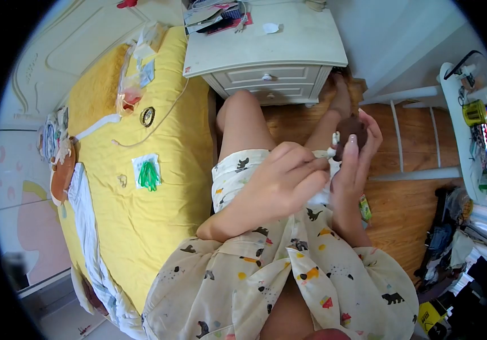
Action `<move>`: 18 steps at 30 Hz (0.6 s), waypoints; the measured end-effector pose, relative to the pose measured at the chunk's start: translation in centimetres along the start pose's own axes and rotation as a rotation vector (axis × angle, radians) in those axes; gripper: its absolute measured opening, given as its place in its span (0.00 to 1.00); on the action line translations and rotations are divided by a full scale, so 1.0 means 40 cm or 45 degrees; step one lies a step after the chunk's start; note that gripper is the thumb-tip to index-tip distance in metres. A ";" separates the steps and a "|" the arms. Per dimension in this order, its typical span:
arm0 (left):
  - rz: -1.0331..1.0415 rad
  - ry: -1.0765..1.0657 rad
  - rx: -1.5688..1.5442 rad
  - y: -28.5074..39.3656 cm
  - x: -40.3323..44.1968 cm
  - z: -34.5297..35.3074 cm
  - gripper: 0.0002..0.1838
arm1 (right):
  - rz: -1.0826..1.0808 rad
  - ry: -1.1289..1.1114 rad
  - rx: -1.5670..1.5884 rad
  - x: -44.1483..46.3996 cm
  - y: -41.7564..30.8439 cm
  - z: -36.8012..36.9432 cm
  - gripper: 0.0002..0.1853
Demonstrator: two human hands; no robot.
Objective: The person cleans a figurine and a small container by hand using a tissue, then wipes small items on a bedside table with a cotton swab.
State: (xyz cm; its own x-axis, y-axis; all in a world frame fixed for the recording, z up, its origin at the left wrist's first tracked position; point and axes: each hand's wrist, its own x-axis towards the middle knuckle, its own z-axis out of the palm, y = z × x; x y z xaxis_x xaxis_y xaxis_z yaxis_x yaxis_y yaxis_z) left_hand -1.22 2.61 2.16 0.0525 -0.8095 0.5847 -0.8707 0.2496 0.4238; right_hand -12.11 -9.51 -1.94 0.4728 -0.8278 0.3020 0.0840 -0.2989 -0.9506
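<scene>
Brown object, small and rounded with pale bits at its nine o'clock edge, is at about two o'clock from the centre of view, clamped between the thumb and fingers of the right hand. The left hand, at the object's eight o'clock, has its fingers curled together just beside it, though I cannot tell whether they pinch anything. A hard tug or push from that side could twist the object free, dropping it towards the wooden floor, or break the pale bits loose.
</scene>
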 end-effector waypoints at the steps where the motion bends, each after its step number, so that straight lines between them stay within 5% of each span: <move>1: -0.036 -0.037 -0.045 -0.008 -0.005 -0.003 0.16 | 0.223 0.025 0.198 0.006 -0.020 -0.010 0.22; 2: -0.061 0.034 -0.078 -0.014 -0.010 -0.008 0.15 | 0.448 0.052 0.400 0.007 -0.031 -0.018 0.22; 4: -0.111 0.173 -0.144 -0.023 -0.019 -0.018 0.15 | 0.314 -0.029 0.102 -0.009 0.015 -0.031 0.22; 8: -0.215 0.461 -0.573 0.000 -0.025 0.018 0.18 | 0.407 -0.113 0.234 -0.012 0.042 -0.034 0.28; 11: -0.050 0.150 -0.446 -0.011 -0.013 0.004 0.15 | 0.498 -0.151 0.783 0.001 -0.022 -0.001 0.29; 16: -0.085 0.179 -0.593 -0.044 -0.024 0.020 0.15 | 0.518 -0.337 1.378 -0.006 0.001 -0.001 0.24; 18: -0.111 0.282 -0.612 -0.044 -0.022 0.019 0.15 | 0.528 -0.383 1.316 -0.002 0.005 0.000 0.26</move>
State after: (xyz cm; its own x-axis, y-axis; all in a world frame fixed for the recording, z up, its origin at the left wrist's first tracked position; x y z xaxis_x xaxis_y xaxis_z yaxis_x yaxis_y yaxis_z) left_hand -0.11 2.48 0.35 0.2620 -0.7196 0.6430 -0.5391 0.4435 0.7160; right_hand -12.14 -9.50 -2.17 0.8104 -0.5832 0.0552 0.4858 0.6164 -0.6198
